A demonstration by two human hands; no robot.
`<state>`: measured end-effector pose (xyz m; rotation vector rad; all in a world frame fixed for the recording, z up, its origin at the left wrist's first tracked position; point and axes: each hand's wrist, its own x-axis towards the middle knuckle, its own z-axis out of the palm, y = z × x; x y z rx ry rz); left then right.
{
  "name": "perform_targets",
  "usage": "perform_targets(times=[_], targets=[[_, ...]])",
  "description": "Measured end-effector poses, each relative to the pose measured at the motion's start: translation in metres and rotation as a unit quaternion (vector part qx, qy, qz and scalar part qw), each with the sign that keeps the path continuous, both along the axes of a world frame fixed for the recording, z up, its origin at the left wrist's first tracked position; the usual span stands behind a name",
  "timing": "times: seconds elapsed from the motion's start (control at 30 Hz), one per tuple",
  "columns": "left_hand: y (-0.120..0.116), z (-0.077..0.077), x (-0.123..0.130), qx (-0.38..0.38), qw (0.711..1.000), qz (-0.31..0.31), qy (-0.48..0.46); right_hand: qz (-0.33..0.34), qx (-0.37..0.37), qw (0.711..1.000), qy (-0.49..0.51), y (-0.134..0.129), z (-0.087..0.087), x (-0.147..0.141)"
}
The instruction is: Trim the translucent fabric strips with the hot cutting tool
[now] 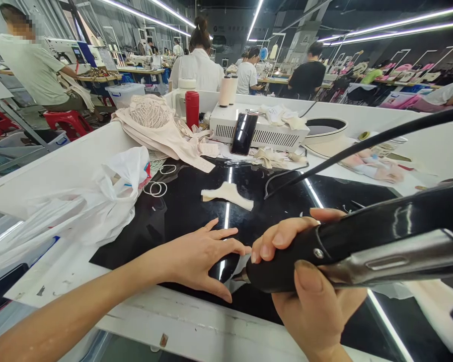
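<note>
My right hand (320,296) is wrapped around a black handheld tool (385,226) with a long silvery lever along its side. The tool's narrow tip points left and down, close to the black glossy sheet (181,221). My left hand (198,259) hovers over or rests on that sheet, fingers spread and thumb apart, holding nothing I can see. Its fingertips are near the tool's front end. Some clear film or a small pale scrap lies by the tip; I cannot tell which. Beyond the hands, a curved cream fabric piece (228,195) lies flat on the sheet.
Beige bras (162,125) are piled at the back left, beside a red bottle (192,110). A phone (244,133) leans on a white vented box (264,128). A white plastic bag (109,196) lies left. A black cable (381,143) crosses the right. Several people sit beyond.
</note>
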<state>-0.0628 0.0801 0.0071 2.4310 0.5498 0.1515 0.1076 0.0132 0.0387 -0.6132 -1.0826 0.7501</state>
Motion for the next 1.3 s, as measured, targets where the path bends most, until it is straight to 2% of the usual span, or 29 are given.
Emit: perform_targets(times=[0.3,0.57,0.7,0.8,0.9,1.07,1.3], targets=[[-0.001,-0.005,-0.006,0.006,1.000,0.012,-0.023,-0.012,-0.003,1.000,0.014,0.002,0.001,0.005],[0.013,-0.010,-0.033,0.143,0.989,0.004,-0.031,-0.111,-0.007,0.993,0.032,0.012,0.002,0.024],[0.019,-0.013,-0.042,0.224,0.972,0.069,-0.027,-0.125,-0.011,0.992,0.023,0.012,-0.001,0.026],[0.015,-0.017,-0.037,0.259,0.956,0.129,-0.051,-0.115,-0.005,0.993,0.019,0.011,-0.005,0.023],[-0.001,-0.019,-0.019,0.212,0.962,0.148,-0.087,-0.103,0.001,0.995,0.010,0.011,-0.005,0.023],[-0.029,-0.018,0.014,0.117,0.982,0.128,-0.076,-0.084,0.008,0.996,0.005,0.014,-0.001,0.028],[-0.040,-0.027,0.027,0.083,0.987,0.129,-0.039,-0.067,0.005,0.998,0.008,0.014,-0.007,0.031]])
